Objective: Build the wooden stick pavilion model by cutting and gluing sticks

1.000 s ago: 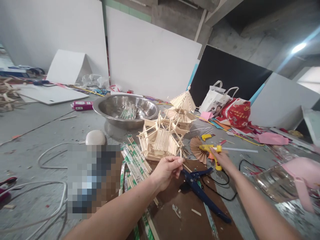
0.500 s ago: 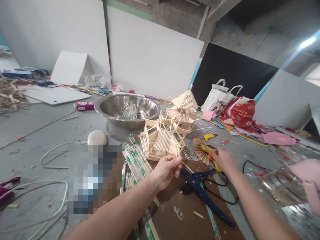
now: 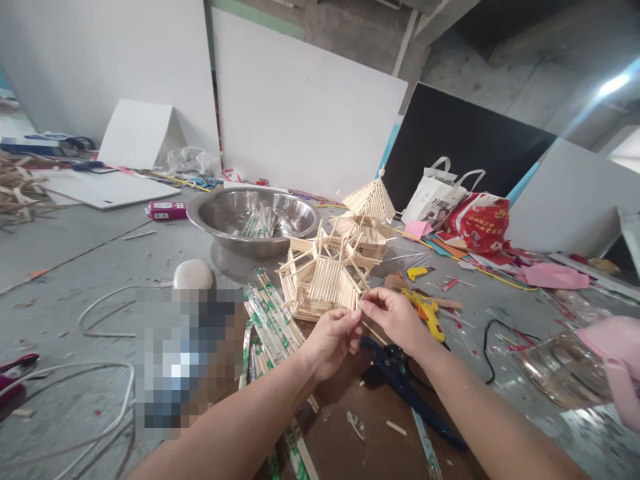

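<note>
My left hand (image 3: 333, 339) is closed in a pinch on a short wooden stick (image 3: 358, 305), mostly hidden by the fingertips. My right hand (image 3: 395, 317) meets it there, thumb and finger pinched at the same stick. Just behind both hands stands a many-sided frame of wooden chopsticks (image 3: 333, 280). The fingertips are at its lower right corner; whether they touch it I cannot tell. A yellow glue gun (image 3: 425, 312) lies beyond my right wrist. Blue-handled cutters (image 3: 400, 383) lie partly under my right forearm. Wrapped chopsticks (image 3: 273, 320) lie left of the frame.
A steel basin (image 3: 200, 217) holding wrapped chopsticks stands behind. A peaked stick roof (image 3: 370, 199) sits at the back. A yellow cutter knife (image 3: 417, 273), a clear jug (image 3: 555, 370) and a black cord (image 3: 487, 353) lie right. A white cable (image 3: 113, 393) runs left. A brown board (image 3: 360, 453) lies below.
My right hand has let go of the glue gun, now lying on the floor, and moved left to my left hand's fingertips. The left hand has stayed in place.
</note>
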The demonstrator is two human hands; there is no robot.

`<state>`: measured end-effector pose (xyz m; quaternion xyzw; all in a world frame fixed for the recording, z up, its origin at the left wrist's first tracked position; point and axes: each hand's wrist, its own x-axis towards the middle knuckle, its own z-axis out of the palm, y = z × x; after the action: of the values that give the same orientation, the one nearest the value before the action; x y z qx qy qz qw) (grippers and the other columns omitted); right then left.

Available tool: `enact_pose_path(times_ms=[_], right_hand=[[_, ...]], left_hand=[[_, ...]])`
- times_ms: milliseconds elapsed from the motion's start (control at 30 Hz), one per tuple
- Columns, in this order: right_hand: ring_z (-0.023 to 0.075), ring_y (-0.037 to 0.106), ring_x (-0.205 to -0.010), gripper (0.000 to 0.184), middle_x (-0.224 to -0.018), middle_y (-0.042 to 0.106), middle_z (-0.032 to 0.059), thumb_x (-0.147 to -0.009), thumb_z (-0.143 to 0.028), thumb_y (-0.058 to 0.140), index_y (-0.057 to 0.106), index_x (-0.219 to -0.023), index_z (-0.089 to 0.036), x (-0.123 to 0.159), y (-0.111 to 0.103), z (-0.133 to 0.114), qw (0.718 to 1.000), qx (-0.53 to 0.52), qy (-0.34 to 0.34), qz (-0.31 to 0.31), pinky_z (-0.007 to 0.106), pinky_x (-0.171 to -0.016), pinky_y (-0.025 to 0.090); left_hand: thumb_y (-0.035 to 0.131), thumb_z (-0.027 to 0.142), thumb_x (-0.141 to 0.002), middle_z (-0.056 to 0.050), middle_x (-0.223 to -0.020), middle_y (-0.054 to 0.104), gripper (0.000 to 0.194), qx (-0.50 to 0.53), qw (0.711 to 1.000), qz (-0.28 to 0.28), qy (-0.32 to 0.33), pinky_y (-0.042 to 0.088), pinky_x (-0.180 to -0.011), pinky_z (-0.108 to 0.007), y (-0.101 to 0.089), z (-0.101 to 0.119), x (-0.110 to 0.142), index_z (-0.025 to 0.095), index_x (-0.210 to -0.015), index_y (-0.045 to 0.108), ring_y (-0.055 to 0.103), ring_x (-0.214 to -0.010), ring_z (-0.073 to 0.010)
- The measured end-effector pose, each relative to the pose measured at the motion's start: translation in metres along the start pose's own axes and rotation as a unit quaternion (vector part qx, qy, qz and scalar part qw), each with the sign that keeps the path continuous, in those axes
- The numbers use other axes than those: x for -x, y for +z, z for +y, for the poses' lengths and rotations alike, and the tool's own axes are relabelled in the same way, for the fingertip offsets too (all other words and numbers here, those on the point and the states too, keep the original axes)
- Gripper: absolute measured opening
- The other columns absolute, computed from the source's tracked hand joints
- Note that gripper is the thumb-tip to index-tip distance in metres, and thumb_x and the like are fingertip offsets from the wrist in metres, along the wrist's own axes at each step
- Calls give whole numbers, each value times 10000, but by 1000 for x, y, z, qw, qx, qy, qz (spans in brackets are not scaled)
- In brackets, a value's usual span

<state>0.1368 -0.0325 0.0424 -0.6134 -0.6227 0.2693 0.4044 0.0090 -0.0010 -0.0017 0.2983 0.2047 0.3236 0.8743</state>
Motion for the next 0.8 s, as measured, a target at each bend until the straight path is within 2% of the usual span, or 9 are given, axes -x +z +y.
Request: enact_pose_path(times_ms=[100,233,467,800], right_hand=[[119,538,-600,209,-660,599,2,-687,-359,535,565,-733,-157,-4,4,0,998,-58,33,-5,223,-574,415],[113,529,-576,184,-627,597,-2,-672,-332,547,573,-684,-151,-6,7,-4,996,-79,42,4,217,-558,406],[114,523,-544,219,-600,594,2,-663,-363,547,586,-678,-148,-4,10,-2,997,-66,37,36,214,-515,400],[122,555,-551,198,-593,616,3,-665,-340,524,590,-671,-153,-3,10,-10,998,-11,39,48,207,-511,407]], left_hand=[[671,291,-588,36,-472,506,255,4,1000,5,5,258,-376,-168,-1,0,-1,127,-583,476,413,-341,-33],[680,291,-575,37,-473,508,266,8,1000,4,5,259,-375,-165,-1,0,0,130,-582,468,415,-341,-35],[676,289,-582,33,-469,510,276,9,1000,-2,2,256,-372,-166,-1,1,1,140,-577,443,417,-342,-41],[669,294,-588,30,-489,507,263,7,1000,-6,10,266,-370,-165,-2,2,0,135,-586,459,423,-348,-39]])
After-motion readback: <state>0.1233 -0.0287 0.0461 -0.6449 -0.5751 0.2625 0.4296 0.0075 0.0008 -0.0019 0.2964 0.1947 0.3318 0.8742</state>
